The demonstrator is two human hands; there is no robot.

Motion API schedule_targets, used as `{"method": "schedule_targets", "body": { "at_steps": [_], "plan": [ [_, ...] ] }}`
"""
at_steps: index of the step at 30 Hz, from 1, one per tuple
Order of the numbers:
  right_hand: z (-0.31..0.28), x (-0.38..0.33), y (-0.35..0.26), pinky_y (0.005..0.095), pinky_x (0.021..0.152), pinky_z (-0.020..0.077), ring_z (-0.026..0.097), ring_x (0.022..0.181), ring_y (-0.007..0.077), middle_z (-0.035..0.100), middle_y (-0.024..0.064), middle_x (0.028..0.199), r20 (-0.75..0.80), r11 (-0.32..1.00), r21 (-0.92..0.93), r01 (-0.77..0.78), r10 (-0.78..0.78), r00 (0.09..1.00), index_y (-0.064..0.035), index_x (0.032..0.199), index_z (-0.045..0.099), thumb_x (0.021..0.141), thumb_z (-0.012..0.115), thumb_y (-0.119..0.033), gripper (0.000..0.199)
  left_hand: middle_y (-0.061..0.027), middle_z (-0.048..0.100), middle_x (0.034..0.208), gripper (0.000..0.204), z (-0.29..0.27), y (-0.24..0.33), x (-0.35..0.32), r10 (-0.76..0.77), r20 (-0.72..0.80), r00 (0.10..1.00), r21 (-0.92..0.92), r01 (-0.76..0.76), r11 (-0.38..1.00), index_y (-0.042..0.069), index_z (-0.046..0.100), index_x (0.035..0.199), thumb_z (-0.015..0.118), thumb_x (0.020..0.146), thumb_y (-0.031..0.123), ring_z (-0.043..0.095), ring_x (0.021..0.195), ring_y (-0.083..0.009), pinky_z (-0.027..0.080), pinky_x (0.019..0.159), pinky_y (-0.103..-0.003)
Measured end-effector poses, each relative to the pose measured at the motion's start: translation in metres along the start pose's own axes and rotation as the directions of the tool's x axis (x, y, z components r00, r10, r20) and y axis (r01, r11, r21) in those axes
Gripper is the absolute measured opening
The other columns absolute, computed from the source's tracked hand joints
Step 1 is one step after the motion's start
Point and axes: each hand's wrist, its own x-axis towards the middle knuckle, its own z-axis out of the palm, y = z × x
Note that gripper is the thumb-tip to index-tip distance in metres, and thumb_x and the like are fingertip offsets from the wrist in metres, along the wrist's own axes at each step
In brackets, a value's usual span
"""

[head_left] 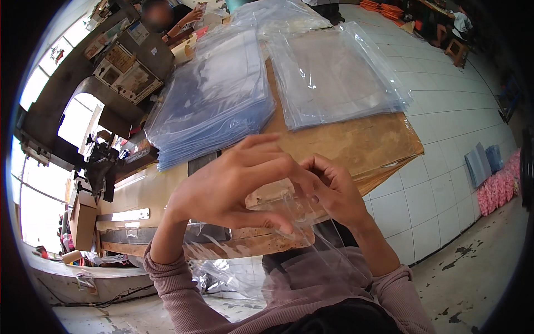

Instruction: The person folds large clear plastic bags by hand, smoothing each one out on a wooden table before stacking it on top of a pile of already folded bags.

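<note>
My left hand (236, 183) and my right hand (334, 192) meet in front of me, both gripping the top edge of a clear plastic bag (303, 239) that hangs down toward my lap. The fingertips of both hands pinch the bag's rim between them. Beyond my hands lies a brown wooden table (361, 147) with two stacks of clear plastic bags: a thick bluish stack (214, 100) on the left and a flatter stack (334, 75) on the right.
A sewing machine (103, 167) stands at the table's left end. More loose plastic (228, 273) lies below the table edge. Another person (167, 16) sits at the far side. White floor tiles (456, 122) lie to the right, with pink goods (498, 192) piled there.
</note>
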Motion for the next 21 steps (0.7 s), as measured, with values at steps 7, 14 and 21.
{"method": "schedule_targets", "body": {
  "at_steps": [7,14,21],
  "plan": [
    [0.013,0.000,0.001,0.0202,0.056,0.0396,0.046,0.067,0.0031,0.054,-0.0008,0.077,-0.203,0.934,-0.331,0.133,-0.208,0.957,0.0006,0.088,0.055,0.090,0.056,-0.015,0.016,0.0027,0.062,0.076,0.018,-0.003,-0.005,-0.008,0.033,0.115,0.993,-0.002,-0.033,0.999,0.012,0.063,0.070,0.073,0.070,0.027,0.061,0.080,-0.0170,0.035,0.095,-0.050],
    [0.007,0.016,-0.010,0.0207,0.055,0.0398,0.047,0.066,0.0036,0.053,-0.0012,0.076,-0.005,0.996,0.031,0.089,-0.089,0.996,0.0005,0.087,0.055,0.088,0.059,-0.016,0.017,0.0024,0.063,0.074,0.018,-0.005,0.002,-0.006,0.063,0.076,0.995,-0.063,-0.058,0.996,0.011,0.065,0.071,0.074,0.070,0.026,0.060,0.077,-0.0169,0.037,0.094,-0.048],
    [0.005,0.022,-0.001,0.0220,0.057,0.0426,0.050,0.065,0.0075,0.054,0.0018,0.078,-0.083,0.909,-0.384,0.163,-0.210,0.974,-0.0020,0.088,0.049,0.090,0.055,-0.015,0.015,0.0014,0.062,0.071,0.020,-0.001,-0.002,-0.001,0.010,0.077,0.997,-0.064,-0.005,0.998,0.010,0.062,0.070,0.074,0.070,0.026,0.059,0.076,-0.0185,0.041,0.089,-0.044]
  ]
}}
